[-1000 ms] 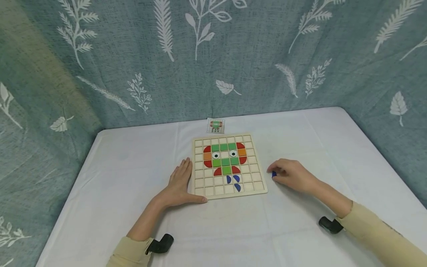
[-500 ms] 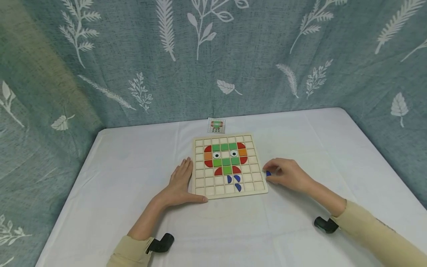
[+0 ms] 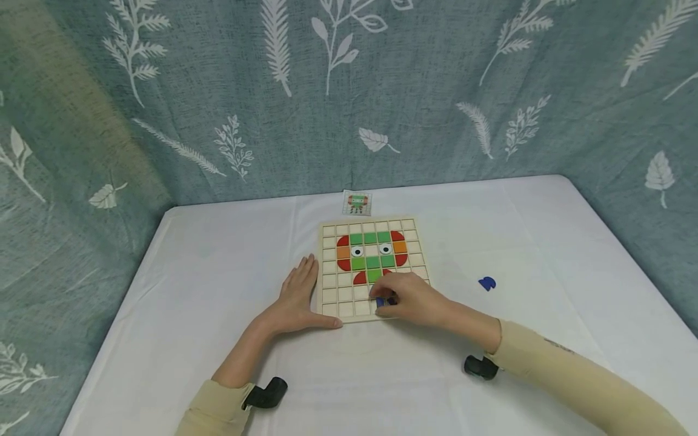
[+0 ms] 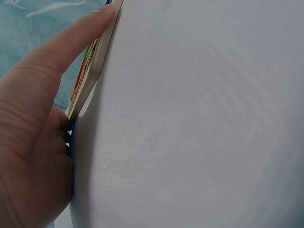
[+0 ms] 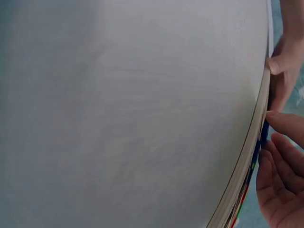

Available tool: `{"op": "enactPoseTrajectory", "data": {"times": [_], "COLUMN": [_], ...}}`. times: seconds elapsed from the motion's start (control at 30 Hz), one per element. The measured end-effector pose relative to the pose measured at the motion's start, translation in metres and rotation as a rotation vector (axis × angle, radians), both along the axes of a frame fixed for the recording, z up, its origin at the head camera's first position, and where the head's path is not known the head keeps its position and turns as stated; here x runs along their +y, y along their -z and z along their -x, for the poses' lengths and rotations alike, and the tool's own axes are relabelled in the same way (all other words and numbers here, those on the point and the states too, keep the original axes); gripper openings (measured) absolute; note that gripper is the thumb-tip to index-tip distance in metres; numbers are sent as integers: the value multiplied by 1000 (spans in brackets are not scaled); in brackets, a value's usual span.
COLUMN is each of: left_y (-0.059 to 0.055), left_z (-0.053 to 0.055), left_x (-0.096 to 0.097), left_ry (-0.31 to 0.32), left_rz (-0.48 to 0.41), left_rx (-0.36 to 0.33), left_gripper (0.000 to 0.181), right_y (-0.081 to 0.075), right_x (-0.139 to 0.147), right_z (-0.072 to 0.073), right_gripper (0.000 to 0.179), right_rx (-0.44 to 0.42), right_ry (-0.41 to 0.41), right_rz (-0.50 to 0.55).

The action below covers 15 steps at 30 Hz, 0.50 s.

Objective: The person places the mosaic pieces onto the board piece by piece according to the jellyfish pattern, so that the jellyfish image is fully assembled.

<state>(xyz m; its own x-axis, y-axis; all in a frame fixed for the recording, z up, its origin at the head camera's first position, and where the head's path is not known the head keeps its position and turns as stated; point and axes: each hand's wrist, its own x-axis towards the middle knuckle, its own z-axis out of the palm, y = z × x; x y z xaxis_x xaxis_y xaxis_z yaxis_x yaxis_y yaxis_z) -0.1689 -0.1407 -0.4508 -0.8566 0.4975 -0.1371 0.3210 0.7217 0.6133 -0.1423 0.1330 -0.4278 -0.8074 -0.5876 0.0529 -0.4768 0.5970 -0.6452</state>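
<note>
A square wooden grid board [image 3: 330,296] lies on the table, with red, orange and green tiles and two eye tiles forming a figure. My left hand [image 3: 297,300] rests at its left side, fingers straight along the edge and thumb on the near-left corner. Over the lower rows, my right hand [image 3: 411,297] pinches a blue half-round piece [image 3: 380,301] between thumb and fingers, at the board's surface. The right hand covers the other blue pieces there and part of a red tile. In the right wrist view the thumb and fingers [image 5: 285,128] meet at the board's edge.
A small picture card [image 3: 357,203] showing a similar figure lies behind the board. Two or so loose blue pieces [image 3: 488,283] lie on the white tablecloth [image 3: 518,242] to the right. A leaf-patterned teal curtain [image 3: 327,163] hangs behind the table.
My right hand has moved left from beside the board to over its lower rows, carrying the blue piece. This uncovers loose blue pieces on the right. My left hand stays in place.
</note>
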Motion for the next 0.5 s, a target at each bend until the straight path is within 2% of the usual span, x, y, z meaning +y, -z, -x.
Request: {"op": "enactPoseTrajectory", "data": {"times": [0.3,0.5], "left_y": [-2,-1], "left_z": [1,1], "left_x": [1,0], "left_ry": [1,1], "left_rz": [-7,-5], "left_rx": [-6,-8], "left_gripper": [134,134], "right_y": [-2,-3], "right_x": [-3,0], "right_z": [-1,-1], "right_gripper": [25,22], "right_rx": [48,15], "right_ry": [-11,-4], "right_rz": [-38,-23]}}
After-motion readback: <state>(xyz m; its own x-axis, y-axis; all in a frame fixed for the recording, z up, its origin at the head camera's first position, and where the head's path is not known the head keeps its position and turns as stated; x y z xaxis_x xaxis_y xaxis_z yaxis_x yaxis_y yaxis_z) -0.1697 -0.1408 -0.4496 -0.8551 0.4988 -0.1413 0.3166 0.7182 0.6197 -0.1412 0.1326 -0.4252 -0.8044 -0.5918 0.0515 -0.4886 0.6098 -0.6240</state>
